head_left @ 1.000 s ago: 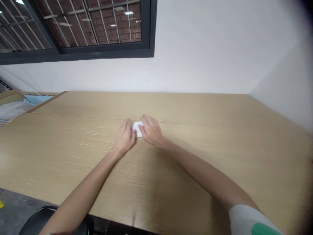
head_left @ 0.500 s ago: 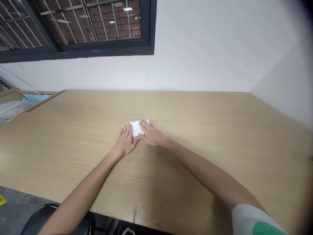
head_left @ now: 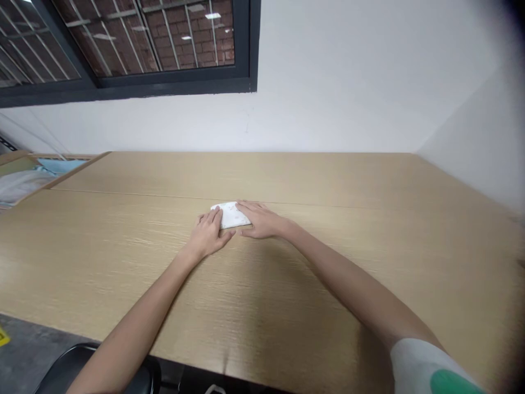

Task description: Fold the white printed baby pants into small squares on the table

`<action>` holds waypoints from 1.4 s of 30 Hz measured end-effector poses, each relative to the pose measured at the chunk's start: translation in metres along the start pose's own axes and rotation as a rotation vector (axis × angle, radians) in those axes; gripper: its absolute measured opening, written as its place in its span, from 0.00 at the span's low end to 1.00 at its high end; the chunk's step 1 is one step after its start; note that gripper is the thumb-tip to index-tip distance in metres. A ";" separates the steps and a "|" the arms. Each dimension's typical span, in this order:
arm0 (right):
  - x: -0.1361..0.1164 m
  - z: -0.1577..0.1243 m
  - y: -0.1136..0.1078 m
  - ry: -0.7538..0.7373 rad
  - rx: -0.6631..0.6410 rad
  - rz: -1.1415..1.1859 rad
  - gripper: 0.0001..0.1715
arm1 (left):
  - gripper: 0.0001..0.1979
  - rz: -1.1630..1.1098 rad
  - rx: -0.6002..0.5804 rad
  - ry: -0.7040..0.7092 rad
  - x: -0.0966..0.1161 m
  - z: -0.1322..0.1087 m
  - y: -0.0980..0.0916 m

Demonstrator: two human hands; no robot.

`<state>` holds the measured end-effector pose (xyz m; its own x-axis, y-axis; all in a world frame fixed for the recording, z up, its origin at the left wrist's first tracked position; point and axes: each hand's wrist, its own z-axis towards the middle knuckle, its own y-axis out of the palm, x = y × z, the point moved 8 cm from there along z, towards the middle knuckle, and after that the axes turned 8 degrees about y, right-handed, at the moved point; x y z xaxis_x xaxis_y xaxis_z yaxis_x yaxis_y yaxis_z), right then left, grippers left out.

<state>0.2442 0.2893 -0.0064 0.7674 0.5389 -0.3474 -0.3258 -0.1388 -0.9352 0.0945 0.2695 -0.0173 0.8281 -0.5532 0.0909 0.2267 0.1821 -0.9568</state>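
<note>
A small white folded cloth with a faint print lies on the wooden table, close to the seam that runs across it. My left hand rests at the cloth's left end, fingertips on it and thumb stretched out to the right. At the cloth's right end is my right hand, its fingers extended over the edge and its thumb apart, low on the near side. Parts of both ends are hidden under the fingers. Whether the cloth is pure fabric or paper-like I cannot tell.
A white wall rises behind the table, with a dark-framed barred window at upper left. A wooden box holding pale blue and white material stands at the left. Below the near edge is a black chair.
My right hand has slid a little to the right and turned, its thumb drawing away from the left thumb. More of the cloth shows between the hands.
</note>
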 end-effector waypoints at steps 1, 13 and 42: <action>0.003 0.002 0.002 0.003 0.010 0.018 0.51 | 0.37 -0.020 0.005 -0.007 -0.002 0.002 0.001; 0.028 0.012 -0.033 0.127 0.291 0.659 0.22 | 0.17 -0.333 0.244 -0.168 -0.018 0.000 -0.037; -0.058 -0.008 0.022 -0.232 -0.189 0.117 0.25 | 0.18 -0.037 -0.026 0.398 0.112 -0.034 0.008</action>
<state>0.1971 0.2482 -0.0079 0.5774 0.6820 -0.4490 -0.2799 -0.3513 -0.8935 0.1717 0.1811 -0.0245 0.5547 -0.8319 0.0165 0.2356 0.1381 -0.9620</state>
